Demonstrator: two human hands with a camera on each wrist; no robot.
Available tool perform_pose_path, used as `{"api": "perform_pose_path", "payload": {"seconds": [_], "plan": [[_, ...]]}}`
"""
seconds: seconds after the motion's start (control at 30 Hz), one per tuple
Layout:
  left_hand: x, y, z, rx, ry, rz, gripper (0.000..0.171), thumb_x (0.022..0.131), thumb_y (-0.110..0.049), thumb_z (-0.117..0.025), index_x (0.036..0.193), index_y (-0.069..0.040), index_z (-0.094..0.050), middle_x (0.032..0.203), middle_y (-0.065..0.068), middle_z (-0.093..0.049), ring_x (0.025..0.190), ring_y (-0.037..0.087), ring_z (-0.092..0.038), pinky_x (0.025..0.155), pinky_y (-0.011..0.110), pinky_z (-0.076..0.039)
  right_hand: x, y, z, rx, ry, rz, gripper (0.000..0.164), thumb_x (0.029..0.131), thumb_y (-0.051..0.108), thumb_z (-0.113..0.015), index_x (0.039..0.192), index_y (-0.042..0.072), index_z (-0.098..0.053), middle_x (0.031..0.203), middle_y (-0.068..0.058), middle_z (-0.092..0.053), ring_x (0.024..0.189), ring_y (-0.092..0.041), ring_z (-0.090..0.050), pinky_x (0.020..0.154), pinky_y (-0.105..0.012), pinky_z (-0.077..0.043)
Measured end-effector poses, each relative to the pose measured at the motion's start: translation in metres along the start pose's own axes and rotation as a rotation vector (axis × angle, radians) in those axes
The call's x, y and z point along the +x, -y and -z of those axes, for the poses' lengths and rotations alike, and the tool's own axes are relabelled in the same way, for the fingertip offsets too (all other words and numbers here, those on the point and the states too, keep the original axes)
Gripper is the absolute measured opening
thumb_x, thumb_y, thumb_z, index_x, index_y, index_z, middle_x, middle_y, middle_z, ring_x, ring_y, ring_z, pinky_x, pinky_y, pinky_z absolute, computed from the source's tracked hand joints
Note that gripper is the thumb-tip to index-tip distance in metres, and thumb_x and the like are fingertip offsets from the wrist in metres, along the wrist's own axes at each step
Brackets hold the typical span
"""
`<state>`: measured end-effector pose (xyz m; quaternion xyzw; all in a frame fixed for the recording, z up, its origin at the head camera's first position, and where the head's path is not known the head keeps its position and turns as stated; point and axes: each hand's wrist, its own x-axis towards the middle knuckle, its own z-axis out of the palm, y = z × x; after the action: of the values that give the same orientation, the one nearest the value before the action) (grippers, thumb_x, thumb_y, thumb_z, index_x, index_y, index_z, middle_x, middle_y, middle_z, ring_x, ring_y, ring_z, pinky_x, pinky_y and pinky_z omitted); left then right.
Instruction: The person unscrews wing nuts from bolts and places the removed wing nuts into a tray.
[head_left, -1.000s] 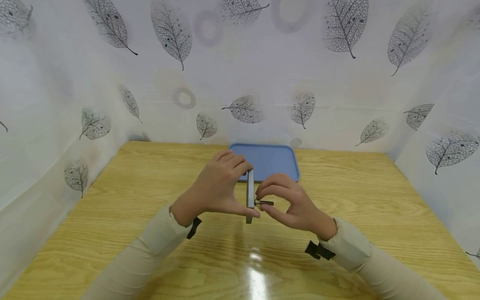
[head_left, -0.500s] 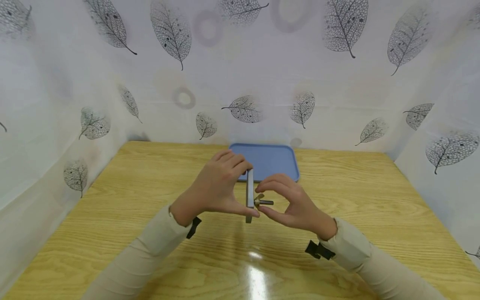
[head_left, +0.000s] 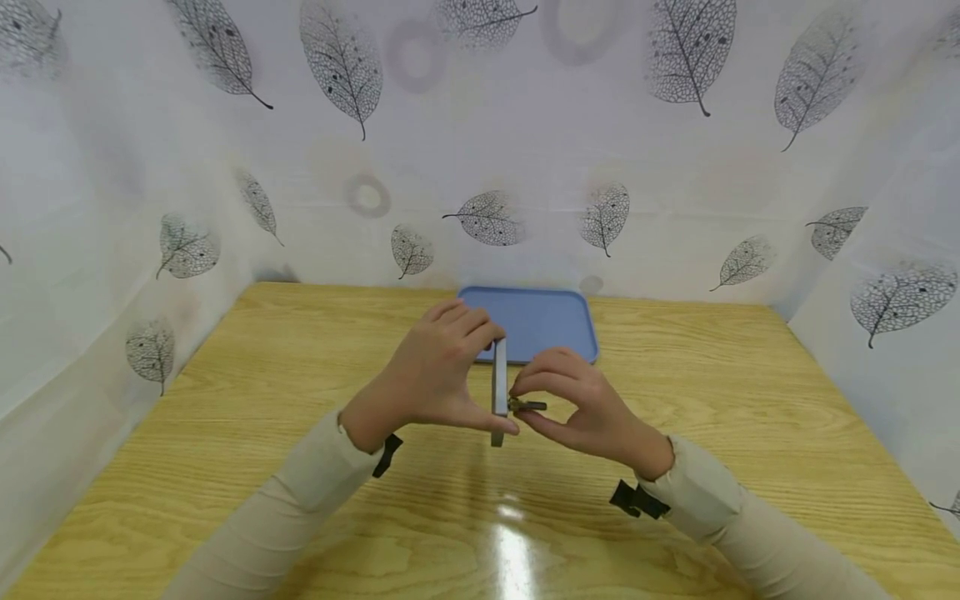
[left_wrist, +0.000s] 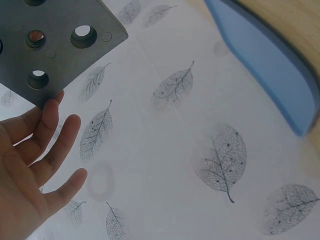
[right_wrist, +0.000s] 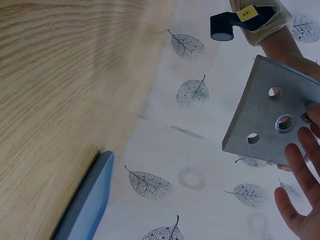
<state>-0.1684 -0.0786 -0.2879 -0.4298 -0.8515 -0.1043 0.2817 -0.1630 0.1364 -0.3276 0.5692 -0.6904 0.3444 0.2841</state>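
Observation:
A square grey metal plate (head_left: 500, 375) with several round holes stands edge-on above the table in the head view. My left hand (head_left: 438, 371) grips it between the thumb at the lower end and the fingers at the top. Out of its right face sticks a short dark bolt (head_left: 536, 406) with a brass wing nut (head_left: 514, 404) close to the plate. My right hand (head_left: 577, 404) pinches this wing nut between thumb and fingertips. In the right wrist view the holes of the metal plate (right_wrist: 265, 100) show well, while fingers mostly cover the wing nut.
Behind the hands, a blue tray (head_left: 543, 321) lies at the far edge of the wooden table (head_left: 720, 392). A white leaf-print cloth (head_left: 495, 133) hangs along the back and both sides. Black wrist mounts (head_left: 639, 500) sit at the cuffs.
Half a second ago the right fingers were spread around the wing nut with its wing showing; now they close on it, and its wings have turned. The left hand and plate stay put.

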Motion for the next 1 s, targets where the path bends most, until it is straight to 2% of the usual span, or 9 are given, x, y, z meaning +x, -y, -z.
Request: {"api": "perform_pose_path", "payload": {"seconds": [0.37,0.6,0.77,1.0], "plan": [[0.0009,0.0003,-0.0008,-0.01,-0.014,0.006,0.083,0.048,-0.078,-0.07,0.096,-0.011,-0.063,0.087,-0.001,-0.057,0.08,0.016,-0.052,0.091,0.039,-0.043,0.0064,0.0027,0.0021,0.025,-0.025,0.095,0.014,0.09,0.018,-0.062,0.093,0.004,-0.064,0.094,-0.009,-0.06,0.089,-0.021,-0.054,0.084,-0.031,-0.043],[0.0005,0.0012,-0.0011,-0.013,-0.017,0.005,0.083,0.048,-0.078,-0.071,0.096,-0.01,-0.062,0.087,-0.001,-0.057,0.08,0.016,-0.051,0.089,0.039,-0.043,0.0095,0.0049,0.0001,0.034,-0.066,0.147,0.016,0.092,0.022,-0.057,0.09,0.007,-0.064,0.093,-0.01,-0.059,0.087,-0.022,-0.054,0.081,-0.035,-0.043],[0.0003,0.0014,-0.0011,-0.01,-0.015,0.001,0.082,0.049,-0.078,-0.07,0.095,-0.011,-0.062,0.087,-0.001,-0.057,0.08,0.016,-0.051,0.09,0.039,-0.043,0.0095,0.0071,0.001,0.043,-0.063,0.115,0.022,0.096,0.023,-0.05,0.091,0.006,-0.064,0.095,-0.01,-0.059,0.089,-0.023,-0.054,0.082,-0.035,-0.043],[0.0002,0.0008,-0.0006,-0.006,-0.006,0.007,0.083,0.049,-0.079,-0.07,0.097,-0.011,-0.063,0.088,-0.001,-0.058,0.081,0.016,-0.052,0.091,0.039,-0.043,0.0058,0.0054,0.0025,0.006,-0.029,0.018,0.027,0.098,0.024,-0.047,0.097,0.003,-0.064,0.097,-0.009,-0.061,0.092,-0.021,-0.055,0.085,-0.032,-0.043]]}}
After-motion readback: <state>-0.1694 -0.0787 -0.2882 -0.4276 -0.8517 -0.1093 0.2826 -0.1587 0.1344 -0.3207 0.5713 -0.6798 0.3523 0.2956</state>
